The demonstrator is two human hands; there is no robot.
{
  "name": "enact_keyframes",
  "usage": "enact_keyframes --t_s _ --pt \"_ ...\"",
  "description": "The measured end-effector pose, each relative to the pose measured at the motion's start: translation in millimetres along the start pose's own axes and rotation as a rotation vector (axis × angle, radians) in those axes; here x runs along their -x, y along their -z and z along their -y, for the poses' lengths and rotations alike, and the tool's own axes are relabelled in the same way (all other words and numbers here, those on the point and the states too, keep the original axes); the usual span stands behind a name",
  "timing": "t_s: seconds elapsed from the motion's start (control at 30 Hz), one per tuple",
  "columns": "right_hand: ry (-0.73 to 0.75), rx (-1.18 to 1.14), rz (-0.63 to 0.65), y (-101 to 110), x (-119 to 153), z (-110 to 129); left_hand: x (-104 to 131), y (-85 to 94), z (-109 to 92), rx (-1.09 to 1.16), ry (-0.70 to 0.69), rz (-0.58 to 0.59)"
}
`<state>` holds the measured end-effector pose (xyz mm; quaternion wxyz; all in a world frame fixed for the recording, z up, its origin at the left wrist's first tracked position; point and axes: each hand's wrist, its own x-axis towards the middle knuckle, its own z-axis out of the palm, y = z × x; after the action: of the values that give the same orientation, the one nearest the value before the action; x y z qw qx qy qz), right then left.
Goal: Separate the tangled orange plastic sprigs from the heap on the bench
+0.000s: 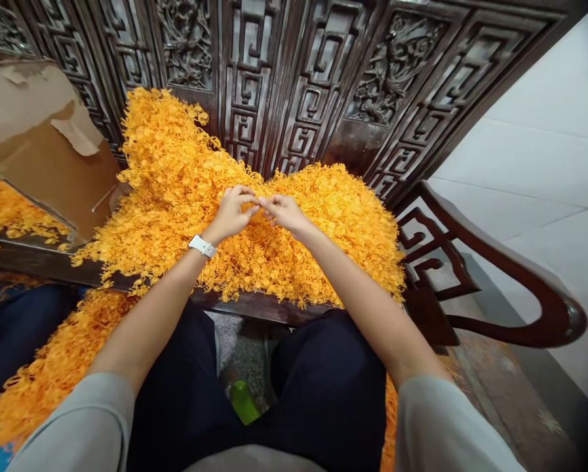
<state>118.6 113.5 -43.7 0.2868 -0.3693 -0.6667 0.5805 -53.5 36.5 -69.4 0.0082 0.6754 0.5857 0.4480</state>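
A big heap of small orange-yellow curly plastic pieces (pixel 176 177) covers the seat of a dark carved wooden bench (pixel 254 308). Above the middle of this heap, my left hand (pixel 235 211) and my right hand (pixel 284 213) meet at the fingertips. Thumb and fingers are pinched together on each hand. Whatever sits between them is too small to make out against the orange pieces behind. A white watch band circles my left wrist.
The bench's carved back (pixel 274 85) rises behind the heap, and its curved armrest (pixel 514 288) stands at right. A torn cardboard box (pixel 42 137) is at left. More orange pieces (pixel 52 367) lie lower left, near another person's dark-clothed leg (pixel 23 328). Something green (pixel 244 401) shows between my legs.
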Motion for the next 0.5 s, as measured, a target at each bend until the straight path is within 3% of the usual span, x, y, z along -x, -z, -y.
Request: enact_keyframes --t_s 0.17,0.23,0.4,0.5 --pt "0.042 -0.327 0.085 15.0 18.3 1.8 -6.7 1.3 4.6 0.123 0.050 -0.090" --pt "0.086 -0.326 0.093 22.5 24.9 8.2 -12.5 -2.1 10.4 0.096 0.049 -0.101" --pt "0.153 -0.312 0.131 37.5 37.9 22.5 -24.1 -14.1 23.7 0.008 0.073 0.010" --pt "0.164 -0.395 0.176 49.7 44.2 29.2 -27.6 -11.4 29.1 0.015 0.058 -0.023"
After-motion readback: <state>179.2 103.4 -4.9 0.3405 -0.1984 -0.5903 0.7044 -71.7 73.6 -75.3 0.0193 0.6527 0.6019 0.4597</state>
